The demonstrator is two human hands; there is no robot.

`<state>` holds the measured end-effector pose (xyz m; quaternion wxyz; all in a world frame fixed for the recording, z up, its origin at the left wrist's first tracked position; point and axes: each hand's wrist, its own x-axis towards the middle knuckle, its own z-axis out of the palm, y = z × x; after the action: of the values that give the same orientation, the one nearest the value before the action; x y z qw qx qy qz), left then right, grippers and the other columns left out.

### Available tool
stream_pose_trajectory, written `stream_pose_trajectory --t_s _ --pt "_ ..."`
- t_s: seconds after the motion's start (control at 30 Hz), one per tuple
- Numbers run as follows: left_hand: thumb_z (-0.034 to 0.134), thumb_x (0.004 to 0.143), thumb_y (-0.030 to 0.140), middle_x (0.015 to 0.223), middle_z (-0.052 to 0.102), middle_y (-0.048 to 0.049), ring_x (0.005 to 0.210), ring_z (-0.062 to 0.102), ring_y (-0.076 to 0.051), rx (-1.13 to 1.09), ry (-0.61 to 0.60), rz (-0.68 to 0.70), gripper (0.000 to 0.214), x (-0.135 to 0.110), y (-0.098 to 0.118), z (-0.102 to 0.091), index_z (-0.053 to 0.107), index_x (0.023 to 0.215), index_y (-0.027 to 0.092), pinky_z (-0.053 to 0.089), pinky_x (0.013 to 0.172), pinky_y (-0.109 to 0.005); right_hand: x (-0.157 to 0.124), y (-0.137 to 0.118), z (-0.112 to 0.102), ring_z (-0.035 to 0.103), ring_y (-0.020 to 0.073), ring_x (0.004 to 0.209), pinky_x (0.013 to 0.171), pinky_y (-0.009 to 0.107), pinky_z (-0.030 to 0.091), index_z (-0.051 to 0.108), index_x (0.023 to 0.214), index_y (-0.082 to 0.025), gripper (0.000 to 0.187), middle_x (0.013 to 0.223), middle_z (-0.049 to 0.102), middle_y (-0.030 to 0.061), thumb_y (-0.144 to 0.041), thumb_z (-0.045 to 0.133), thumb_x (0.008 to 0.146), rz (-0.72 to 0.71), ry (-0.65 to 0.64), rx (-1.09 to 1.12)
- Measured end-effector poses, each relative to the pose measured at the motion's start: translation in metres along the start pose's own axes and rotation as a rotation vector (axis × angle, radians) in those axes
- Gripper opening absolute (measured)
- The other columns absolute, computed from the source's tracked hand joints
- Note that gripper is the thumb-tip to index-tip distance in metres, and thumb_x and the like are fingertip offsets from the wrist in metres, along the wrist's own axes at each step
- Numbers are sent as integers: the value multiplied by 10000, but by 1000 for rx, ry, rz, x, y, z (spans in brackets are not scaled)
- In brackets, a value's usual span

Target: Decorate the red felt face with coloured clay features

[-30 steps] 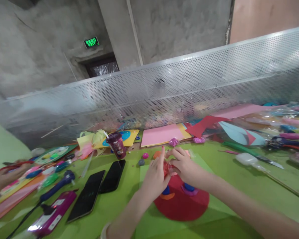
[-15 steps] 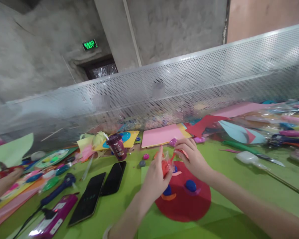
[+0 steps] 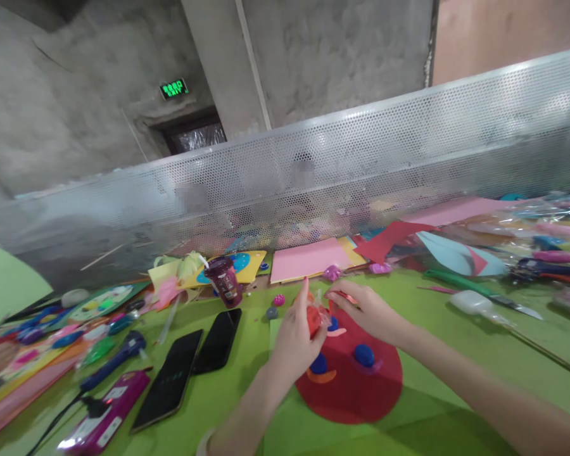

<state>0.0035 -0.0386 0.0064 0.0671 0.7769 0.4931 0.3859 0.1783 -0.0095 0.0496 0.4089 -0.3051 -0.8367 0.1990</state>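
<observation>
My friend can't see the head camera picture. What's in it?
A person's left hand holds a red lump in clear plastic; the right hand pinches something red. Near them lies a flat red circle with blue blobs; two phones lie to its left.

On the table before us: a sheet of paper, a paper disc on it, clay pieces on the disc. Our left hand near the disc's left edge, right hand near its far edge. Left of the sheet, two phones side by side; farther left, a power strip, glue gun behind. We note a cup behind the phones, paper stack to its right, screen behind both. At right, a knife, stick in front.
</observation>
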Motion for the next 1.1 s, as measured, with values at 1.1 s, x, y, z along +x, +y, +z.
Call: stream_pose_trajectory --t_s 1.1 --pt "486 787 202 1118 586 -110 1017 531 -243 219 0 52 755 1 0 -3 65 1413 181 429 887 -397 4 4 -6 584 184 676 627 310 491 664 923 -198 162 761 646 24 -273 559 826 86 -224 136"
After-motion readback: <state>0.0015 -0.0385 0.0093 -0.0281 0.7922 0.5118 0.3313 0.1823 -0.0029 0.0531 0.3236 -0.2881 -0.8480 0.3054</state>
